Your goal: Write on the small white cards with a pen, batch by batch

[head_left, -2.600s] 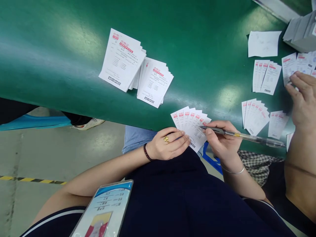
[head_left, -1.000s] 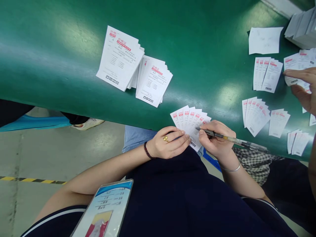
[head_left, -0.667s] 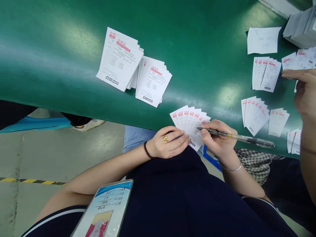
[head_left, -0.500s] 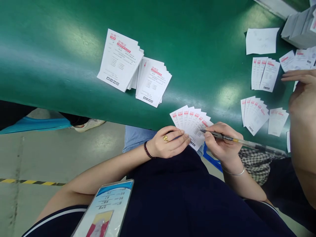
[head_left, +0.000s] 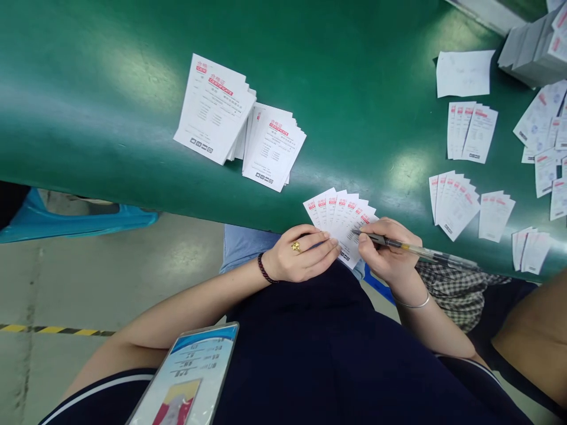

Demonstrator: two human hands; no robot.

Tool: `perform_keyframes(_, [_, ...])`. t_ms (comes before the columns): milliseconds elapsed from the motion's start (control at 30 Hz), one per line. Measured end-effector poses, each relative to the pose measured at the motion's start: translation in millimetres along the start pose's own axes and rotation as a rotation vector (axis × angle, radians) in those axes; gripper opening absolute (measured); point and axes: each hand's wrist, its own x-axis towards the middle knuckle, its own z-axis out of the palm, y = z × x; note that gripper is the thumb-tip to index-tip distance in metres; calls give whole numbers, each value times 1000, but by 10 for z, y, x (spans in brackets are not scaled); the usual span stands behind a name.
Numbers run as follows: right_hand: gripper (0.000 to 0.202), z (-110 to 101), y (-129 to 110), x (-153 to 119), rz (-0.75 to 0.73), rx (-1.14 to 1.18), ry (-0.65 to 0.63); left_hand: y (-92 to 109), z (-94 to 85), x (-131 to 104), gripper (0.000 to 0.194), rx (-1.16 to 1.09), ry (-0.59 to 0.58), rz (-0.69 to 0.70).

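At the table's near edge, my left hand (head_left: pixel 305 254) grips a fan of white certificate cards (head_left: pixel 337 215) by its lower left side, fingers on top and the thumb hidden. My right hand (head_left: pixel 390 251) pinches a pen (head_left: pixel 407 247) with a clear barrel. Its tip rests at the front cards of the fan; whether it touches the paper I cannot tell. Farther left on the table lie two overlapping stacks of certificate cards, a larger left stack (head_left: pixel 215 112) and a right stack (head_left: pixel 274 147).
The green table (head_left: pixel 345 88) spans the view. To the right lie small card fans (head_left: pixel 456 203), a blank sheet (head_left: pixel 463 74) and a tall stack of cards (head_left: pixel 529 56). A co-worker's arm (head_left: pixel 535 336) is at the lower right. A blue stool (head_left: pixel 88 218) stands at the left.
The pen and my right hand have shifted slightly left over the fan. The co-worker's hand has withdrawn from the cards at the right, uncovering more of them. My left hand keeps its place.
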Motion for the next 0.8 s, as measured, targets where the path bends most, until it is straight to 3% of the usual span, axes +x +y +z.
perform_keyframes(800, [10, 8, 24, -17, -34, -52, -9, -3, -3, -1, 8, 15, -9, 13])
